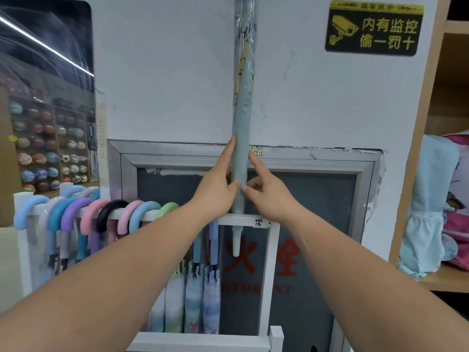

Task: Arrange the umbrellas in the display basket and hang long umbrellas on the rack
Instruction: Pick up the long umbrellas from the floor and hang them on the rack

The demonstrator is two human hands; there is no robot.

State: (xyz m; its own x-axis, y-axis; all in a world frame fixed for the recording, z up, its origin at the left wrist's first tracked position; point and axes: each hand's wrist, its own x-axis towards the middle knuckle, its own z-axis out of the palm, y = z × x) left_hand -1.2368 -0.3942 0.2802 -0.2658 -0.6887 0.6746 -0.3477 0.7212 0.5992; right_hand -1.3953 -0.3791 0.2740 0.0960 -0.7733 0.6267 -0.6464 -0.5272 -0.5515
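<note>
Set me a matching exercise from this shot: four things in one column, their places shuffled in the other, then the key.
1. long grey-blue umbrella
2. black handle
3. yellow-and-black sign
4. pink backpack

A. on the wooden shelf, far right
B. hooked over the white rack bar
C. held upright by left hand and right hand
D. on the wall, upper right

Pairs: 1-C, 2-B, 3-D, 4-A

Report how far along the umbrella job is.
Done: hooked handles already hang along the white rail. In hand: left hand and right hand hold a grey-blue long umbrella, tip down, at the rail. Left: hanging this one; the basket's state is unclear.
</note>
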